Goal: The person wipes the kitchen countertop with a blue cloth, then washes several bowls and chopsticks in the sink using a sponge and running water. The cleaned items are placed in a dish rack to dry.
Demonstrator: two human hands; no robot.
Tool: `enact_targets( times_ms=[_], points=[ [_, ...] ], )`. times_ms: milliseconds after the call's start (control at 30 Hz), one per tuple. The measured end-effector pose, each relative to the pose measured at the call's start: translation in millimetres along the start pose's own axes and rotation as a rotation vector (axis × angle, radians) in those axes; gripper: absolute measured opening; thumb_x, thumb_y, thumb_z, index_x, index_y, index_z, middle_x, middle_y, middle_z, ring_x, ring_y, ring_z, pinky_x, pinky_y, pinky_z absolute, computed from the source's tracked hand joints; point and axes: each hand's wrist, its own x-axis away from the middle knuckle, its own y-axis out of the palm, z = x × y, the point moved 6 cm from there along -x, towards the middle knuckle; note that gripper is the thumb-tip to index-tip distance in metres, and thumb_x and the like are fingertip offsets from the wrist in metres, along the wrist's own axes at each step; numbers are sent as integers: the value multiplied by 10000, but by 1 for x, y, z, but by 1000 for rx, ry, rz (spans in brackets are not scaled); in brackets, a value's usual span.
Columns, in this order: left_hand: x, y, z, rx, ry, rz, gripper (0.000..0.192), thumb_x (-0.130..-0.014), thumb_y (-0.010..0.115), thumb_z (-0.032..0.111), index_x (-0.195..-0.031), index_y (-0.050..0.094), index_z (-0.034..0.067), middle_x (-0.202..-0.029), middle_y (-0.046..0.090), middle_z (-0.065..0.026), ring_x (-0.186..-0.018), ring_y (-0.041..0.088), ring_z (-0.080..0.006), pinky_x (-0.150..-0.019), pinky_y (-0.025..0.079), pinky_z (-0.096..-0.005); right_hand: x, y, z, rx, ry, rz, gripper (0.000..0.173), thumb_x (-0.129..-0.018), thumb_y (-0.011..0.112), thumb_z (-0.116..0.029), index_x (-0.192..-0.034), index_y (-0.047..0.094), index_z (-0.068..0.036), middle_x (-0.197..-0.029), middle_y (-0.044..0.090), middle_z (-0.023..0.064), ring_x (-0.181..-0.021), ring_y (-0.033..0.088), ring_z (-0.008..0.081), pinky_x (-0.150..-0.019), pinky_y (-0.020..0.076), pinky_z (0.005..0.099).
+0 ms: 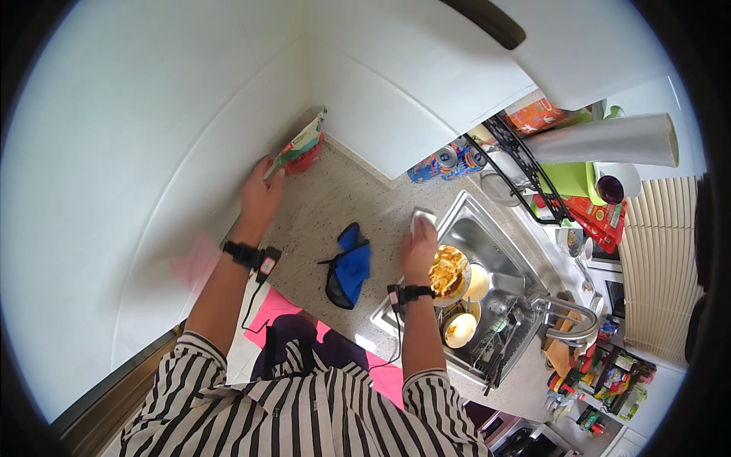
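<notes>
My left hand (262, 197) grips the near end of a red, green and white packet (304, 149), which stands against the wall at the counter's back corner. Beside the sink's left rim, my right hand (420, 248) presses a folded white cloth or wipe (424, 218) to the speckled countertop (320, 200); the fingers partly hide it. Between my arms lies a blue fabric item (349, 268) with black trim, its exact kind unclear. Just right of my right hand, a food-smeared plate (451, 274) rests in the steel sink (485, 228).
Soiled bowls (460, 330) and utensils share the sink with a dish rack; a curved faucet (571, 320) rises at its right. Drink cans (445, 157) stand behind, near a black shelf rack (531, 171) of packages and a plastic-wrap roll (611, 140). White walls bound the left and back.
</notes>
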Motion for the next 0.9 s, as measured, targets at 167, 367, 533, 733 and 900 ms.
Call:
enact_targets(
  times_ms=[167,367,533,733,900],
  points=[
    [99,-19,-22,-6,-270,-162,393,-1015,651,222,-1333,657,-9,-1152,746,-222,-833,731,-282,-805,572,-396,-8,59,-89,8,-47,-34,400,-867,630,-23,-1257,667,57,-1319,632,248,-1235,585,431,-1074,470,510],
    [198,-6,-2,-81,-261,-523,361,-966,611,90,-1316,686,46,-1151,746,-197,-913,729,-324,-836,575,-420,-46,83,-137,-248,-191,-196,392,-840,637,-5,-1226,692,40,-1278,674,211,-1218,624,388,-1052,507,489],
    [238,18,33,-42,229,-611,410,-912,615,31,-1314,692,54,-1325,685,-197,-1192,638,-386,-1038,518,-474,0,6,-18,27,-145,-45,385,-800,621,14,-1171,723,31,-1251,713,195,-1176,666,379,-1026,548,453],
    [247,70,63,-278,517,-720,413,-900,673,106,-1309,687,52,-1508,560,-180,-1363,520,-406,-1134,437,-528,74,-102,-1,-79,307,2,532,-769,739,-4,-1296,681,35,-1328,675,257,-1225,649,427,-1104,510,457],
    [235,84,50,-663,558,-726,474,-944,634,248,-1377,657,54,-1614,470,-142,-1455,448,-365,-1170,381,-546,158,-172,-22,-116,409,30,514,-797,737,-28,-1305,678,24,-1319,672,257,-1251,640,422,-1101,515,457]
  ],
)
